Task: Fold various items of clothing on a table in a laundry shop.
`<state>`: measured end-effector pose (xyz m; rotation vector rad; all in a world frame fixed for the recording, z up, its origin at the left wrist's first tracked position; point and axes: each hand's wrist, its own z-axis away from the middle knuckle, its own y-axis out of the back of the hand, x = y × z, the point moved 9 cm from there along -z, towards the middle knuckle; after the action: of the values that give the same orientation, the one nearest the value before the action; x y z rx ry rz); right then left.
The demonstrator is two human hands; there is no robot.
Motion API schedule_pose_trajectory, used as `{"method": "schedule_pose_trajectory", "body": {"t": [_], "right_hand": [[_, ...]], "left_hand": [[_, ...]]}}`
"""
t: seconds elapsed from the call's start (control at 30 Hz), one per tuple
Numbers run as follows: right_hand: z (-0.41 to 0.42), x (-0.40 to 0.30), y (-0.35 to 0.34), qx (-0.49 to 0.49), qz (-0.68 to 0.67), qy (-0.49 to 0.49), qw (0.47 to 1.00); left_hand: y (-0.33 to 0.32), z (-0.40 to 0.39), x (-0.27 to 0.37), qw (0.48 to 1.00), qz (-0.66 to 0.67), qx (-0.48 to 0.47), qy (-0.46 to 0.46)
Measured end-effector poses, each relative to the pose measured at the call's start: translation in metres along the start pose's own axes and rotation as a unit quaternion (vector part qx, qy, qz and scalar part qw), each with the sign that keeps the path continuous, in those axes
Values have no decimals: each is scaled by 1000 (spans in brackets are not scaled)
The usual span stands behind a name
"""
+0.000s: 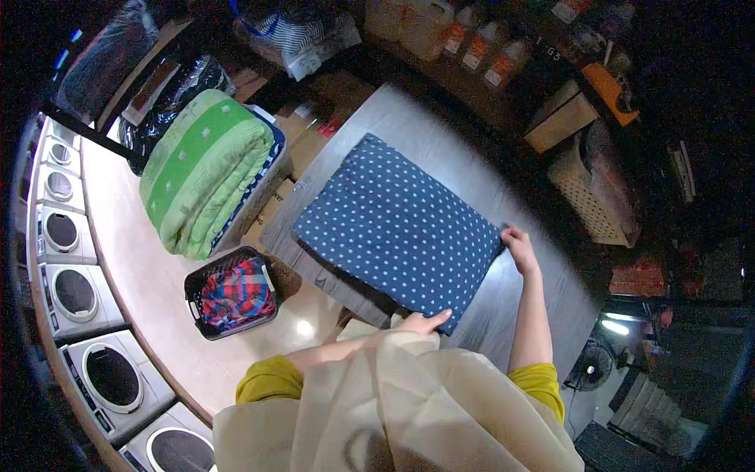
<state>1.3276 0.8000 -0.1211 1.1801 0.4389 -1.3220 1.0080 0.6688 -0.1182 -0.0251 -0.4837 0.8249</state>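
Note:
On the grey wood-grain table lies a square, padded bundle of dark blue fabric with white dots, perhaps a cushion or folded quilt. My left hand grips its near corner, thumb on top and the other fingers hidden below. At the right corner, my right hand pinches the edge between thumb and fingers. The bundle's left side reaches the table's near edge and casts a dark shadow there.
A tall basket holds a folded green quilt. On the floor stands a black basket with red and blue plaid cloth. Front-loading machines line the left; bottles stand on a dark shelf; a fan is at right.

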Motion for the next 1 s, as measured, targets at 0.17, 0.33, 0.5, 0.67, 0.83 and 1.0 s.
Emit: {"method": "schedule_pose_trajectory", "body": {"t": [0.17, 0.33, 0.5, 0.67, 0.83, 1.0], "right_hand": [[6, 9, 8, 60, 37, 21, 997], [12, 19, -5, 22, -322, -67, 944], [29, 41, 10, 158, -200, -78, 964], [83, -25, 5, 293, 150, 94, 940], [126, -28, -53, 202, 108, 57, 972], [121, -24, -111, 150, 241, 130, 950]], "left_hand": [[-18, -32, 8, 967, 195, -65, -148], [-16, -49, -13, 988, -3, -47, -147], [-15, -21, 19, 959, -67, -87, -261], [74, 15, -2, 967, -166, -154, -118], [267, 79, 6, 899, 95, 366, -220], [281, 117, 63, 745, -117, 585, -298]]}}
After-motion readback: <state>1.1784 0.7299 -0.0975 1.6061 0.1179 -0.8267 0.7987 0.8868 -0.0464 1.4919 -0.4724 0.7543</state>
